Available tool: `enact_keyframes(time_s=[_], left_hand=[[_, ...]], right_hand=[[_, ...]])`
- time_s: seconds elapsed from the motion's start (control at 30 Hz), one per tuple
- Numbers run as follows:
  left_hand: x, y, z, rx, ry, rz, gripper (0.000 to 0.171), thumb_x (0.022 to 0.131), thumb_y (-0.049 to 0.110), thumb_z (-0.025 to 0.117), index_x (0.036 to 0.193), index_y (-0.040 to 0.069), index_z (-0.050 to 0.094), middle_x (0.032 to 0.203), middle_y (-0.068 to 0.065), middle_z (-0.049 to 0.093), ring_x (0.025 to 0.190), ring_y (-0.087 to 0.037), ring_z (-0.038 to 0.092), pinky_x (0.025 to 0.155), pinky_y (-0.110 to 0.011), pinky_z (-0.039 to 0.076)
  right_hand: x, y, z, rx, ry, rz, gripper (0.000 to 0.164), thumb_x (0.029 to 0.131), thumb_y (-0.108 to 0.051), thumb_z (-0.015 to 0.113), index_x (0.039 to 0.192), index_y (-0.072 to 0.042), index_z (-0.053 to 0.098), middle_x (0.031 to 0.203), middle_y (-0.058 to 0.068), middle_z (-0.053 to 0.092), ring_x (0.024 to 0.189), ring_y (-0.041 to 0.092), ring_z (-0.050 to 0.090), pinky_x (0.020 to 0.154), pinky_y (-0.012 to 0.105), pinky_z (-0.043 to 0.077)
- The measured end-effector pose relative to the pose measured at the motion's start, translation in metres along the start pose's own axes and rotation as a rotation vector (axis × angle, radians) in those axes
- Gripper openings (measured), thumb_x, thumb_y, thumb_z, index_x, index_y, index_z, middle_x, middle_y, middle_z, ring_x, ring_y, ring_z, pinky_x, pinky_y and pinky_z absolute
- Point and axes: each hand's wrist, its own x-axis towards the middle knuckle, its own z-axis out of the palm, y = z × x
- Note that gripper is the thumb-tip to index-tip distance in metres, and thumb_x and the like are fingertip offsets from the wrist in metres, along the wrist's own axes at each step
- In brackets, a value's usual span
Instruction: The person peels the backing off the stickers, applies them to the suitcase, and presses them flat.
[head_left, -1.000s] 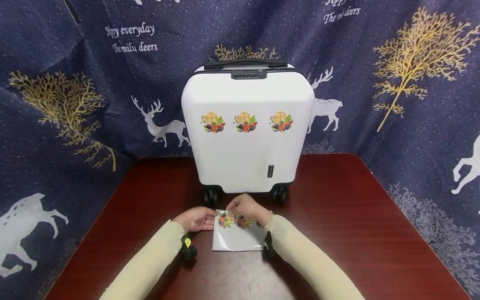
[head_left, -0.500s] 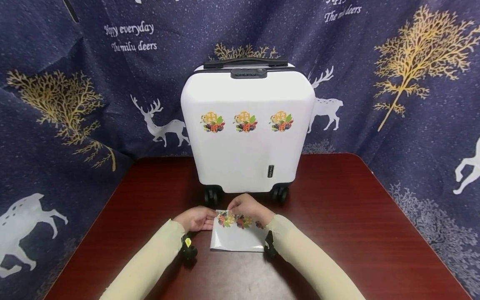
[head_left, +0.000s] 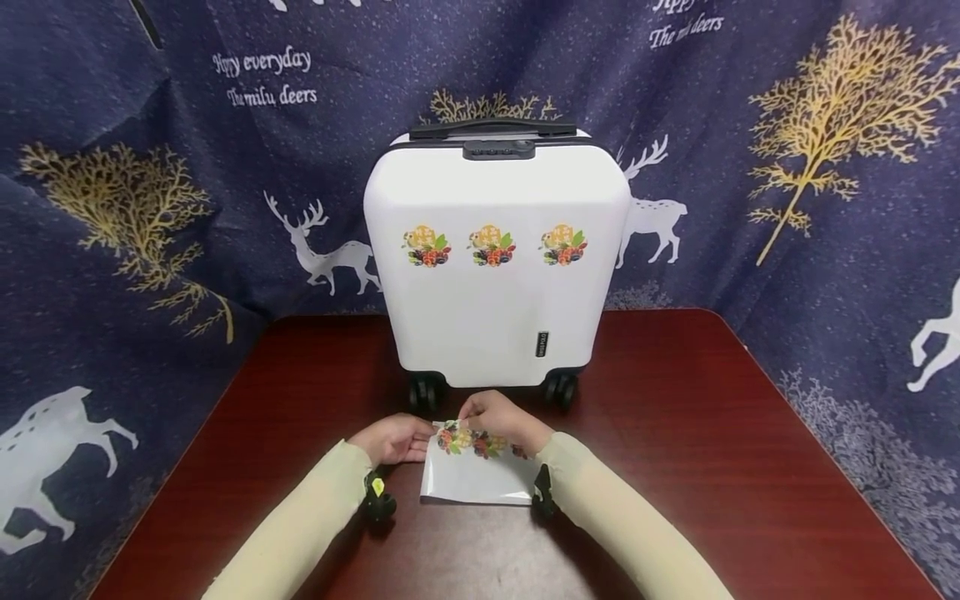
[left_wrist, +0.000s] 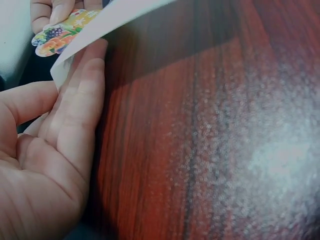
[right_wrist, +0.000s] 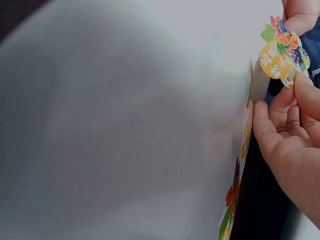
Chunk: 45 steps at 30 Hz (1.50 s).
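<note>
A white sticker sheet [head_left: 480, 483] with a row of fruit designs lies in front of the suitcase, raised along its far edge. My left hand [head_left: 393, 437] pinches its far left corner; in the left wrist view the thumb presses the sheet [left_wrist: 65, 72] against extended fingers. Between thumb and forefinger my right hand [head_left: 498, 417] grips a fruit sticker [right_wrist: 285, 55], lifted away from the sheet's face in the right wrist view. That sticker [left_wrist: 62, 37] shows yellow, orange and purple fruit. More fruit stickers [head_left: 487, 444] remain on the sheet, the rightmost partly behind my right wrist.
A white suitcase [head_left: 480, 317] stands upright on the dark red table [head_left: 697, 433], with three matching fruit stickers [head_left: 491, 246] across its front. Its black wheels [head_left: 426, 392] are just beyond my hands. Behind hangs a blue cloth [head_left: 322, 158] with deer and trees.
My right hand has drawn slightly to the right with the sticker in its fingers. The sheet's near left corner has shifted a little left. My left hand stays at the corner.
</note>
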Motion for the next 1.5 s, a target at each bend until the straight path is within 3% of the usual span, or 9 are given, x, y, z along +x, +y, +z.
enact_keyframes(time_s=[0.47, 0.8, 1.03, 1.5], left_hand=[[-0.004, 0.007, 0.003, 0.012, 0.023, -0.01, 0.02, 0.104, 0.003, 0.046, 0.111, -0.006, 0.063, 0.08, 0.001, 0.073, 0.079, -0.007, 0.07, 0.079, -0.024, 0.063], [-0.002, 0.007, 0.002, 0.015, 0.022, -0.017, 0.02, 0.103, 0.003, 0.045, 0.106, -0.002, 0.064, 0.08, 0.001, 0.074, 0.079, -0.006, 0.07, 0.079, -0.023, 0.062], [0.0, 0.004, 0.003, 0.007, 0.001, -0.026, 0.018, 0.104, 0.003, 0.045, 0.105, -0.002, 0.063, 0.08, 0.001, 0.073, 0.078, -0.007, 0.07, 0.079, -0.023, 0.062], [-0.002, 0.003, 0.005, 0.015, 0.041, -0.03, 0.017, 0.103, 0.005, 0.048, 0.108, -0.004, 0.062, 0.08, 0.0, 0.072, 0.078, -0.008, 0.07, 0.079, -0.024, 0.063]], right_hand=[[-0.003, -0.004, -0.005, 0.048, -0.004, 0.018, 0.011, 0.096, -0.009, 0.069, 0.102, 0.0, 0.071, 0.1, 0.01, 0.072, 0.085, 0.012, 0.059, 0.077, 0.025, 0.052], [-0.005, -0.004, -0.011, 0.055, -0.031, 0.007, 0.013, 0.096, -0.008, 0.068, 0.103, 0.002, 0.07, 0.102, 0.014, 0.071, 0.083, 0.012, 0.06, 0.076, 0.026, 0.053], [-0.006, 0.002, -0.011, 0.076, -0.049, 0.004, 0.013, 0.096, -0.008, 0.067, 0.102, 0.004, 0.069, 0.099, 0.012, 0.071, 0.083, 0.011, 0.06, 0.078, 0.026, 0.054], [-0.004, 0.01, -0.012, 0.092, -0.07, -0.032, 0.013, 0.097, -0.009, 0.067, 0.102, 0.003, 0.069, 0.096, 0.008, 0.069, 0.083, 0.011, 0.058, 0.076, 0.023, 0.05]])
